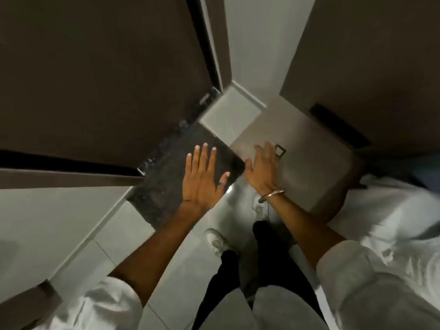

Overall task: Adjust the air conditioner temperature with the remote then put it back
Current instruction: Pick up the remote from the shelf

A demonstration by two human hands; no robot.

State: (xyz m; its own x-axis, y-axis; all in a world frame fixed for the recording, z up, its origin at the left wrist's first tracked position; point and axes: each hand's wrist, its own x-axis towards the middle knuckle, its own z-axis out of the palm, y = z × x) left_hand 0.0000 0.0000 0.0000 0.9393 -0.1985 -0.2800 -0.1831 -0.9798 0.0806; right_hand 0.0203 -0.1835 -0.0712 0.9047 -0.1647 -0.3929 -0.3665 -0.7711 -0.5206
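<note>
No remote and no air conditioner show in the head view. My left hand [202, 177] is stretched forward, palm down, fingers spread, with a dark ring on one finger and nothing in it. My right hand [260, 169] reaches forward beside it, fingers apart and empty, a metal bangle on the wrist. The right hand hovers at the near left edge of a grey bedside cabinet [309, 163]; whether it touches the top I cannot tell. Both arms wear rolled-up light sleeves.
A dark speckled floor strip [166, 186] runs along the dark wall panels [95, 79] on the left. White bedding [392, 210] lies at the right. A small square frame-like item [281, 151] sits on the cabinet. My feet in white shoes stand on the pale tiled floor [119, 234].
</note>
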